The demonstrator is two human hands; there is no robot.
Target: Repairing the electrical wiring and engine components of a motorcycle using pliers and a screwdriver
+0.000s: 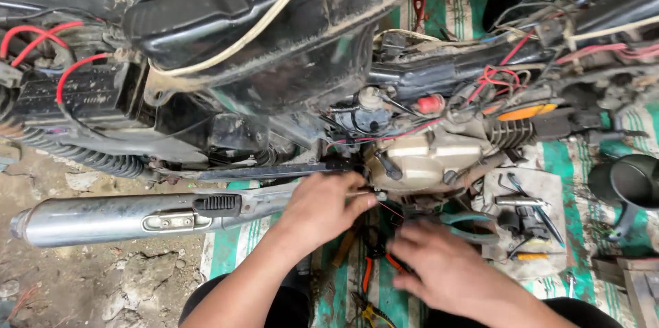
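Observation:
A stripped motorcycle lies across the view, its dirty engine case (422,160) in the middle. My left hand (322,208) reaches up to the lower left edge of the engine case, fingers closed on a thin metal tool (362,194) that points at the case. My right hand (439,266) is lower, blurred, palm down over tools on the mat; orange-handled pliers (371,266) lie just left of it and green-handled pliers (467,221) just above it. Whether it grips anything is hidden.
A chrome exhaust pipe (103,218) runs left over bare dirt. A black fuel tank (261,19) fills the top. Loose red wires (494,77) hang at upper right. A green-striped mat (583,184) holds a grey cloth (559,187) with small parts, and a black mirror (631,184) sits at the right.

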